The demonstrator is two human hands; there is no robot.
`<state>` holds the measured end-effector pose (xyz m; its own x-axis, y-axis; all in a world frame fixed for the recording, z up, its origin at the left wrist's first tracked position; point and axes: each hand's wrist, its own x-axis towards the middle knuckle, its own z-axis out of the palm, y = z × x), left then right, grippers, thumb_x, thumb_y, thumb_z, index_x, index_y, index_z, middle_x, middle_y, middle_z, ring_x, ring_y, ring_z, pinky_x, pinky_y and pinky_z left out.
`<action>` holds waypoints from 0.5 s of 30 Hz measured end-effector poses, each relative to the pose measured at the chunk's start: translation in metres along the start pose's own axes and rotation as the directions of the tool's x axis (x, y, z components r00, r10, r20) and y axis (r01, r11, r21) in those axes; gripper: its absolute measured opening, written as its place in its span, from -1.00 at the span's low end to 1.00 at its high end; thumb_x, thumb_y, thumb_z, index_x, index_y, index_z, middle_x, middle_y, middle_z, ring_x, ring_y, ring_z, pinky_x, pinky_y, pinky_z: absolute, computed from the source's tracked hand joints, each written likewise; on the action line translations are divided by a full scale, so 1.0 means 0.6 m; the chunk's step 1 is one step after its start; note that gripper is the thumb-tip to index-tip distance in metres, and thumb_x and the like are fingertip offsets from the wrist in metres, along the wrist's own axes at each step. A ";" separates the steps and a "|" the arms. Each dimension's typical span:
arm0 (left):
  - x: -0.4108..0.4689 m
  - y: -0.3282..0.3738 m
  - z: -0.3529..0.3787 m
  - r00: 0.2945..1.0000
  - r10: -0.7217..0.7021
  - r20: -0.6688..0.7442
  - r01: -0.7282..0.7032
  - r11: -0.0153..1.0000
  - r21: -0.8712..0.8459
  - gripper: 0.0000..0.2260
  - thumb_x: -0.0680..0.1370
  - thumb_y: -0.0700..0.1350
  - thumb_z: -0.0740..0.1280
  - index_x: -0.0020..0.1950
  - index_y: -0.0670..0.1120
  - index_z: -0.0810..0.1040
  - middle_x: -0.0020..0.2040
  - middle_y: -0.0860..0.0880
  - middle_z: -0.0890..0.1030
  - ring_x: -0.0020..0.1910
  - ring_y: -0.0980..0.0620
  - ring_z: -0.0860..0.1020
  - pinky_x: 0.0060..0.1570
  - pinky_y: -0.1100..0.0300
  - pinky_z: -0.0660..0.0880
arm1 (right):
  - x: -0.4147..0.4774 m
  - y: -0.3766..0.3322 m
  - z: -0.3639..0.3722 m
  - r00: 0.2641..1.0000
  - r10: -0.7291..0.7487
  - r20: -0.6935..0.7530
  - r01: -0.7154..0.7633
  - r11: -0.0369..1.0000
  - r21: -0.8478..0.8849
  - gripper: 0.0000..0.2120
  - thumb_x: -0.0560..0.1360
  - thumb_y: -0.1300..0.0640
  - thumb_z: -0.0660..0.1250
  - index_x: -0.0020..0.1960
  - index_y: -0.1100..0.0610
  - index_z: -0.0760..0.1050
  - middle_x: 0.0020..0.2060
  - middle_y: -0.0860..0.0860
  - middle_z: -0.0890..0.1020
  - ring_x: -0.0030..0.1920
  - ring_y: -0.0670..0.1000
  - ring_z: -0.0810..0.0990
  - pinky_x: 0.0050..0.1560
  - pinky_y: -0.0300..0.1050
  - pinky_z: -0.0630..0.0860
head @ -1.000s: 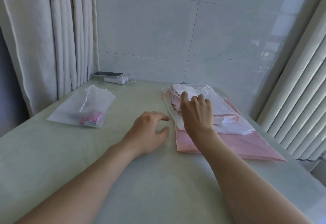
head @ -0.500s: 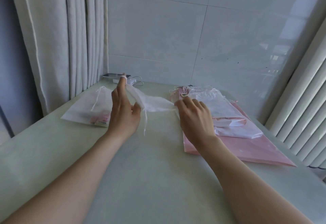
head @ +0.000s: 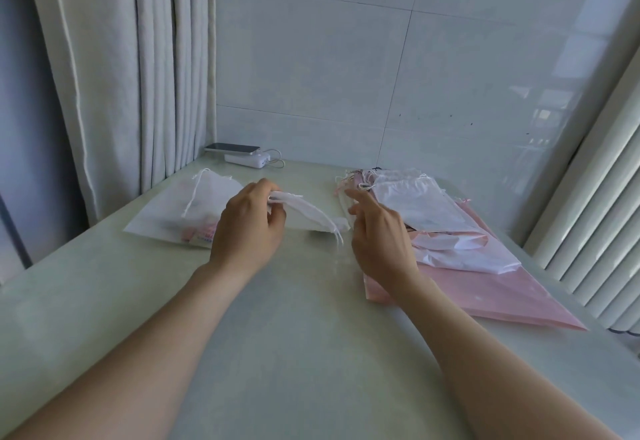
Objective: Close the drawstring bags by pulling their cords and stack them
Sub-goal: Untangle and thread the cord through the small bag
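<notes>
Done: filled bag [head: 162, 221] just left of L hand [head: 247, 232], prob. finished.
Now: L hand pinches white bag [head: 308, 214] btwn hands, cord unpulled; R hand [head: 379, 239] loose, empty, beside it.
Left: pile [head: 426, 207] right of R hand.

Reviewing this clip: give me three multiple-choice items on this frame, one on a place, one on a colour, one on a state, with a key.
1. The phone lies: A on the white power bank; B on the floor; C inside a bag.
2. The sheet under the pile of bags is: A green; B black; C pink.
3. The left hand: A lies flat on the table; B grips a white bag; C holds the phone.
Key: 1 A, it rests on top of it; 2 C, pink shows beneath the bags; 3 B, its fingers curl round the bag's end.
</notes>
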<state>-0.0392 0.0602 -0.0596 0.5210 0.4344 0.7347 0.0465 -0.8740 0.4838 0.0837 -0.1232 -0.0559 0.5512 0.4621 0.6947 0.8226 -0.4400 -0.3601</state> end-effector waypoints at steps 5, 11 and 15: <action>-0.003 0.013 0.000 0.994 -0.106 -0.001 0.106 0.993 0.052 -0.89 0.55 -0.06 0.34 -0.12 -0.07 0.51 -0.26 0.05 0.61 -0.20 -0.18 0.57 -0.23 0.00 0.51 | -0.013 -0.040 -0.010 1.000 -0.021 0.024 0.018 0.993 0.117 -0.66 0.57 -0.19 0.17 0.06 -0.03 0.61 -0.44 -0.10 0.53 -0.37 -0.04 0.52 -0.32 -0.07 0.44; 0.004 0.039 -0.010 0.881 -0.440 0.174 0.472 0.846 -0.249 -0.84 0.48 0.00 0.31 -0.20 -0.04 0.59 -0.30 0.08 0.69 -0.14 -0.05 0.71 -0.02 -0.04 0.62 | -0.014 -0.015 0.013 0.962 -0.274 0.005 0.267 0.935 -0.234 -0.87 0.60 0.06 0.35 0.02 0.12 0.56 -0.18 0.04 0.51 -0.39 0.27 0.53 -0.51 0.02 0.46; 0.011 0.050 -0.015 0.827 -0.467 0.312 0.561 0.671 -0.484 -0.78 0.48 0.05 0.34 -0.11 -0.07 0.67 -0.15 0.04 0.73 -0.15 0.08 0.75 0.17 -0.14 0.62 | -0.013 -0.003 0.019 0.976 -0.215 0.027 0.216 0.959 -0.184 -0.88 0.64 0.15 0.30 0.17 0.11 0.55 -0.10 0.07 0.51 -0.31 0.31 0.55 -0.43 0.12 0.51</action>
<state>-0.0422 0.0389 -0.0360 0.6749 0.7000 0.2335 -0.0890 -0.2370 0.9674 0.0798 -0.1173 -0.0677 0.3652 0.5667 0.7386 0.8823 -0.4638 -0.0804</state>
